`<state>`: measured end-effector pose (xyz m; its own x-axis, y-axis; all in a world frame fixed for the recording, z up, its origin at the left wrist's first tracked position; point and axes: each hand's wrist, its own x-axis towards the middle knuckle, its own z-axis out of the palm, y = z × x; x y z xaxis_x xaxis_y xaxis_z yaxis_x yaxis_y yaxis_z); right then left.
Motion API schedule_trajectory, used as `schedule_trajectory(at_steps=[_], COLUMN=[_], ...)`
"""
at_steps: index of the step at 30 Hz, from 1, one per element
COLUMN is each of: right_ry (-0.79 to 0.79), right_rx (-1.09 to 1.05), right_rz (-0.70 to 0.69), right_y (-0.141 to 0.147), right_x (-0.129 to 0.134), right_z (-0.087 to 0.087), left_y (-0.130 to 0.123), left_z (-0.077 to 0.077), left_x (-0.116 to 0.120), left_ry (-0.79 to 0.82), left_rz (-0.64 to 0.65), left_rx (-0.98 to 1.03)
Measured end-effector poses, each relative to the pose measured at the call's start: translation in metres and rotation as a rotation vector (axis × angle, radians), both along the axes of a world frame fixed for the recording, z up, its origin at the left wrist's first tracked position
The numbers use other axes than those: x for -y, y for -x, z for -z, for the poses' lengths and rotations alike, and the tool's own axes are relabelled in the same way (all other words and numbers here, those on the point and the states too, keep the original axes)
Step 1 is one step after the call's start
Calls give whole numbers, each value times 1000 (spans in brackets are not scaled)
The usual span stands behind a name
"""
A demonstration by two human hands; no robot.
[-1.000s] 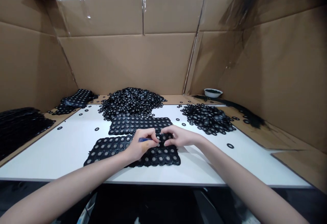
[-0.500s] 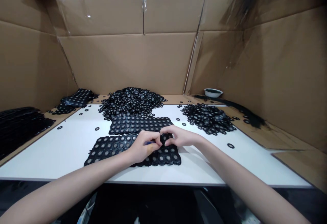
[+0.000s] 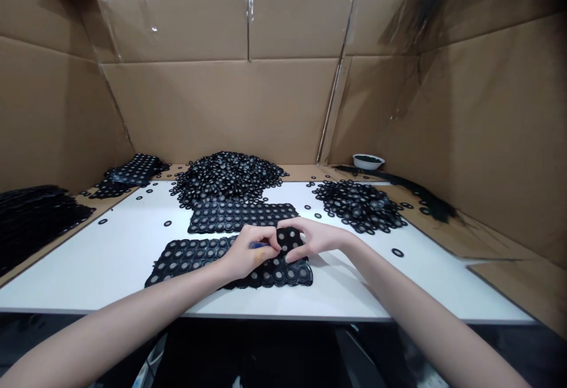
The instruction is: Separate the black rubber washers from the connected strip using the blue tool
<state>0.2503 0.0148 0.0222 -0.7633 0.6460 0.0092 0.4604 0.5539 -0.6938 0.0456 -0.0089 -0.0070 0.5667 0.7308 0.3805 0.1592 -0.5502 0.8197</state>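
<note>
Bare forearms (image 3: 128, 311), slender wrists (image 3: 348, 241), bare left hand (image 3: 248, 252), bare right hand (image 3: 316, 236)

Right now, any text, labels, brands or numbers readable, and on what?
None can be read.
Brown cardboard walls: no print visible.
White oval bowl: no marking visible.
Black mats of round discs: no lettering visible.
Slim blue tool in the left hand: too small and covered to tell.

The black mat (image 3: 188, 255) of joined, grey-centred rings lies mostly flat — its far right part raised; the blue tool (image 3: 257, 245) — mostly hidden — sits over it.
</note>
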Motion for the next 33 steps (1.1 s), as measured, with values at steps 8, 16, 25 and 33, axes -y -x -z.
schedule_trajectory(at_steps=[8, 16, 25, 33], right_ry=[41, 45, 51, 11], right_rx=[23, 39, -11, -8], right_rz=[32, 72, 33, 31], right_y=[1, 3, 1, 1], right_x=[2, 6, 3, 1], right_z=[-3, -7, -3, -1], left_y=[0, 5, 5, 5], left_z=[0, -1, -2, -4], left_x=[2, 3, 5, 9], left_ry=[15, 18, 87, -78], left_rz=[-4, -20, 101, 137], left_rx=[27, 81, 21, -22])
